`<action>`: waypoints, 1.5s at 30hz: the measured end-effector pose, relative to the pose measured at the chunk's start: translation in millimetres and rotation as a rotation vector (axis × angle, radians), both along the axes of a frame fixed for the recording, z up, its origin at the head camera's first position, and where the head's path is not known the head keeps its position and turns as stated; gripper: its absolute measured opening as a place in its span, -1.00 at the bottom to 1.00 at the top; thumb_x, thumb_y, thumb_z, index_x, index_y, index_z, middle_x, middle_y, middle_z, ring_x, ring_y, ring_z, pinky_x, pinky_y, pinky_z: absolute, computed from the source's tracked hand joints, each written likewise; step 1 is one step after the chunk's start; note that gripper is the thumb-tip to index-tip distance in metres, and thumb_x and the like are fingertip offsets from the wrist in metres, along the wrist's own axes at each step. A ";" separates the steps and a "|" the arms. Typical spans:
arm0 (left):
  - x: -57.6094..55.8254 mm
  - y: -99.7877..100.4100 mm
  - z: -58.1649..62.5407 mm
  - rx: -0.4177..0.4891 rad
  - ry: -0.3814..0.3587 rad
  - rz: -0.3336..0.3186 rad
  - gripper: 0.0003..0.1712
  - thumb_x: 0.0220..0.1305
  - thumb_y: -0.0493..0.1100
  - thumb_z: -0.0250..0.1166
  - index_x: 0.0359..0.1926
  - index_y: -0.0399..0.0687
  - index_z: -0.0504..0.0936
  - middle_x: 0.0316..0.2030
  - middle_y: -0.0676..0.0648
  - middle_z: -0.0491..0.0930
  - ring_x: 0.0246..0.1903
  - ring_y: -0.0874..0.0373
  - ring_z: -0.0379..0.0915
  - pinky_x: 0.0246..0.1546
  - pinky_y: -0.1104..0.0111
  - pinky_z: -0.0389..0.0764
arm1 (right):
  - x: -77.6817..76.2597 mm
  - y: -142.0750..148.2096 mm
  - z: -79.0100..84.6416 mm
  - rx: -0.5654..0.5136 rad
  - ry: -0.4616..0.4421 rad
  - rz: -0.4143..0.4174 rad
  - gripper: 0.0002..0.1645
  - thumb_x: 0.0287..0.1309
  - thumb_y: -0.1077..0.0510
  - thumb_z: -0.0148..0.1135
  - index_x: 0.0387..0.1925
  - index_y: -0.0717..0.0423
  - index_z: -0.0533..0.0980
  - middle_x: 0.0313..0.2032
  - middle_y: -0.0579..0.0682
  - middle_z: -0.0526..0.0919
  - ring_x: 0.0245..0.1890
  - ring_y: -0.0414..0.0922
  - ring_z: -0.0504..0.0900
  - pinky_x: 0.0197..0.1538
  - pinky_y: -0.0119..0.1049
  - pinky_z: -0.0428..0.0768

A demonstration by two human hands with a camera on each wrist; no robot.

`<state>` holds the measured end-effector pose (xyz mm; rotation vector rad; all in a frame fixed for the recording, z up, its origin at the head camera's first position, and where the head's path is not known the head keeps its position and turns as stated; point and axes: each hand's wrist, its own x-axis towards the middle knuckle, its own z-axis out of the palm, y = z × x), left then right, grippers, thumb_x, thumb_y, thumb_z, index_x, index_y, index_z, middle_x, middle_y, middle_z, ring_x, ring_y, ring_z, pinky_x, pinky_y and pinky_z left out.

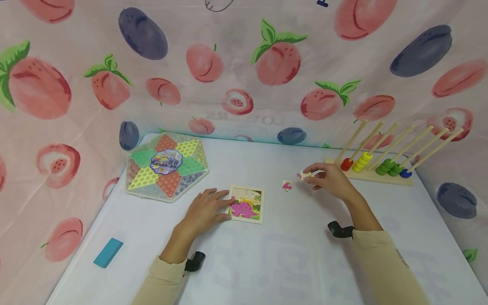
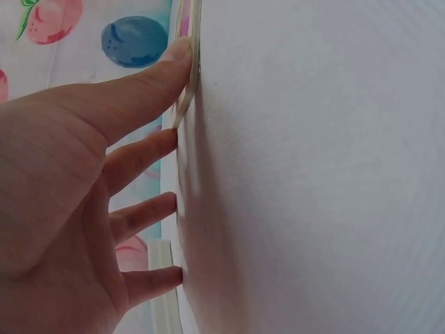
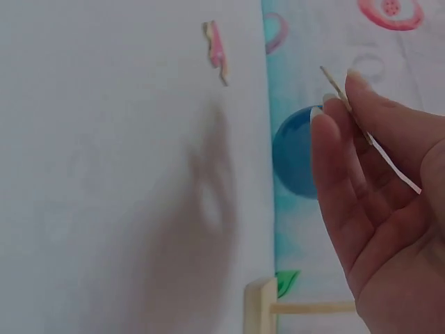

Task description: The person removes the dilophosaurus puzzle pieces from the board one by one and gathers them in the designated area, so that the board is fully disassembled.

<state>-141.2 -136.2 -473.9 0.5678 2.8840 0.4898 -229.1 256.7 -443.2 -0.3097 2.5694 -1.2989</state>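
Note:
A square jigsaw puzzle in a wooden frame (image 1: 261,212) lies on the table, with a pink dinosaur and part of its upper area bare. My left hand (image 1: 206,212) rests at its left side, fingers spread and fairly straight. The thumb (image 2: 163,69) touches the frame's edge, while other fingertips meet the tabletop. Between thumb and fingers, my right hand (image 1: 329,181) pinches a small puzzle piece (image 1: 303,175), raised over the table and seen edge-on in the right wrist view. One loose puzzle piece (image 1: 286,185) with pink on it lies between the frame and that hand.
A hexagonal Chinese checkers board (image 1: 139,192) in clear wrap lies back left. At the back right stands a wooden peg rack (image 1: 396,180) with coloured beads and tall rods. A blue block (image 1: 108,253) sits near the left edge. Behind the table hangs a fruit-print cloth (image 1: 236,51).

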 end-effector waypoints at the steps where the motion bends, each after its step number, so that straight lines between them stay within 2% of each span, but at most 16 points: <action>1: 0.1 0.0 0.3 -0.001 0.001 0.001 -0.35 0.16 0.10 0.49 0.31 0.26 0.60 0.45 -0.02 0.44 0.48 -0.21 0.23 0.42 -0.31 0.28 | 0.2 1.4 -2.9 0.007 -0.004 0.001 -0.62 0.28 0.15 0.37 0.07 0.23 0.61 0.05 0.26 0.64 -0.23 0.14 0.76 -0.24 -0.34 0.78; 9: 1.0 0.6 -0.7 -0.004 -0.004 -0.001 -0.35 0.17 0.10 0.48 0.31 0.27 0.60 0.45 -0.02 0.44 0.48 -0.21 0.23 0.42 -0.30 0.30 | -0.1 3.4 -23.1 0.128 -0.051 -0.048 -0.67 0.28 0.12 0.38 0.03 0.17 0.62 0.02 0.24 0.65 -0.37 -0.09 0.74 -0.25 -0.43 0.74; 16: 0.7 0.6 -1.2 0.002 0.007 0.006 -0.36 0.17 0.10 0.49 0.30 0.28 0.61 0.44 -0.02 0.45 0.48 -0.20 0.23 0.42 -0.29 0.30 | -1.6 -3.5 -31.9 0.219 -0.105 -0.089 -0.68 0.33 0.07 0.33 0.02 0.15 0.63 -0.08 0.19 0.68 -0.43 -0.15 0.67 -0.29 -0.46 0.68; 23: 0.4 0.7 -0.2 0.000 -0.002 0.011 -0.35 0.17 0.10 0.49 0.31 0.28 0.60 0.45 -0.01 0.44 0.49 -0.20 0.22 0.43 -0.29 0.28 | -2.3 -10.3 -35.0 0.250 -0.084 -0.130 -0.72 0.30 0.07 0.36 -0.07 0.16 0.63 -0.25 0.10 0.69 -0.47 -0.15 0.61 -0.35 -0.41 0.64; 28: 0.5 1.1 -0.2 0.000 -0.005 0.012 -0.35 0.17 0.10 0.49 0.31 0.28 0.60 0.45 -0.01 0.44 0.49 -0.20 0.22 0.44 -0.29 0.28 | -2.8 -12.4 -34.9 0.308 -0.051 -0.128 -0.73 0.28 0.07 0.37 -0.09 0.15 0.65 -0.22 0.11 0.70 -0.37 -0.08 0.53 -0.34 -0.38 0.56; 35: 0.7 0.6 -0.9 -0.002 -0.003 0.015 -0.35 0.17 0.11 0.49 0.30 0.29 0.61 0.45 0.00 0.44 0.49 -0.18 0.22 0.44 -0.29 0.28 | -2.8 -15.6 -32.4 0.373 -0.019 -0.114 -0.73 0.26 0.05 0.38 -0.12 0.14 0.66 -0.11 0.14 0.71 -0.13 0.01 0.53 -0.18 -0.30 0.49; 40: -0.1 0.3 -1.6 -0.006 -0.005 0.012 -0.36 0.18 0.12 0.48 0.31 0.30 0.60 0.46 0.01 0.43 0.49 -0.19 0.21 0.44 -0.29 0.28 | -3.6 -18.9 -28.2 0.400 -0.059 -0.130 -0.69 0.25 0.00 0.39 -0.11 0.13 0.65 -0.10 0.13 0.69 -0.09 0.03 0.54 -0.10 -0.23 0.54; 45: -0.8 0.3 -2.2 -0.012 -0.004 0.014 -0.35 0.18 0.12 0.48 0.31 0.30 0.60 0.46 0.01 0.43 0.49 -0.19 0.22 0.43 -0.29 0.29 | -6.0 -19.8 -23.9 0.406 -0.105 -0.132 -0.63 0.23 -0.01 0.41 -0.07 0.12 0.57 -0.15 0.10 0.63 -0.13 0.01 0.53 -0.11 -0.26 0.53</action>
